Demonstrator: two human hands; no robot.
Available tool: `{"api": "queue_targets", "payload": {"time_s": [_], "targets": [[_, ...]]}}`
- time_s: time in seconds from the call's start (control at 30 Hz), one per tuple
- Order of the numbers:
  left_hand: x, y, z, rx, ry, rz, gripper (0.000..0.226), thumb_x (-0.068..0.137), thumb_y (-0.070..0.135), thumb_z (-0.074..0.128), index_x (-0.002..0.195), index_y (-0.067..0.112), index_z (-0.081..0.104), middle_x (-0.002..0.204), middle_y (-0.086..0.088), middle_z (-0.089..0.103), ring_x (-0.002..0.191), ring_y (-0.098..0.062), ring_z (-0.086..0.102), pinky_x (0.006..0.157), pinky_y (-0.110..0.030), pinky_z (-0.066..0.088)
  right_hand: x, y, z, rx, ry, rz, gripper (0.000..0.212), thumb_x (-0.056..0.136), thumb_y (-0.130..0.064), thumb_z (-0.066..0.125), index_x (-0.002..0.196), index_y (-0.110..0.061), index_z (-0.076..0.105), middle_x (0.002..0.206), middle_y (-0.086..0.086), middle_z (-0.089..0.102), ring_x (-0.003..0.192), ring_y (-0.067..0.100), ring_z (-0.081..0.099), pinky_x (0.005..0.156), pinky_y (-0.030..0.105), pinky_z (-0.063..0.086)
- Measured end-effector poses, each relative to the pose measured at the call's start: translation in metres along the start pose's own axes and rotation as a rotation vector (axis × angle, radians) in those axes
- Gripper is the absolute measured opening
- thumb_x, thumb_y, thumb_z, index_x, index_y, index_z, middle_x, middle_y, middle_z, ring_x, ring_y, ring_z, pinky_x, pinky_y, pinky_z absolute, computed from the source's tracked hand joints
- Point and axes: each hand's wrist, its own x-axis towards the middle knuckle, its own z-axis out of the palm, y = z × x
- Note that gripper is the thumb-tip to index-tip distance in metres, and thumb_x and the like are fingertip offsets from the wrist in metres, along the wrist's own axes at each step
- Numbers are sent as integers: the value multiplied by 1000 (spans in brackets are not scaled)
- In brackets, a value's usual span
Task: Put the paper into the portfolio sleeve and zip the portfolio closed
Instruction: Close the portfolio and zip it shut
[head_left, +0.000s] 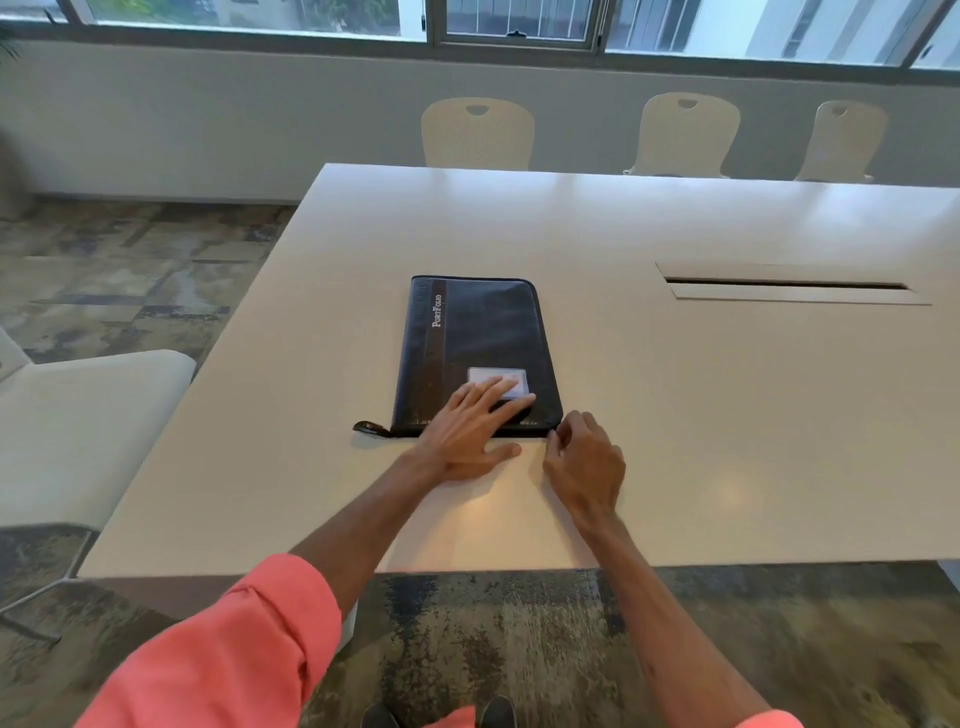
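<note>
White worktop (675, 395) carries our closed portfolio (472, 338) at centre — our left hand (470, 431) lies flat, fingers spread, on its 6 o'clock end; our right hand (584, 457) pinches its 5 o'clock corner.

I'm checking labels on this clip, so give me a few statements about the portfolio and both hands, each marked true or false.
1. The portfolio lies closed and flat on the white table. True.
2. The left hand rests flat on the portfolio's near end. True.
3. The right hand is lifted high above the far edge of the table. False: it is at the portfolio's near right corner, fingers pinched together there.
4. A loose sheet of paper lies on the table beside the portfolio. False: no loose paper is in view.
5. A dark strap tab sticks out at the portfolio's near left corner. True.
</note>
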Motion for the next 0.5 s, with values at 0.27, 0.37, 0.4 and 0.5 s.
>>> {"api": "queue_targets", "payload": {"time_s": [0.27,0.37,0.4,0.5], "targets": [[17,22,21,113,103,-75,65,117,55,25,174,39,-1,185,-3,1,171,-26,4,139,-48,10,15,13,1,-123,45,62,11,98,-31,68,94,-21,69,94,-6,71,83,19,68,80,40,52],[16,21,27,142,131,-76,63,118,53,23,174,40,-3,184,-4,1,171,-27,5,139,-48,11,28,17,2,-124,44,89,11,97,-30,68,96,-20,70,98,-4,71,84,21,70,81,40,51],[17,21,28,145,135,-79,63,118,52,23,174,40,-3,184,-4,1,171,-27,5,139,-48,10,33,18,2,-113,39,98,11,97,-30,68,96,-19,69,99,-3,71,83,23,70,82,41,51],[18,20,32,149,141,-81,63,118,52,23,174,41,-4,185,-4,1,171,-27,5,139,-49,11,47,23,5,-81,33,124,12,99,-29,69,97,-17,67,102,-2,70,81,27,70,80,41,52]]}}
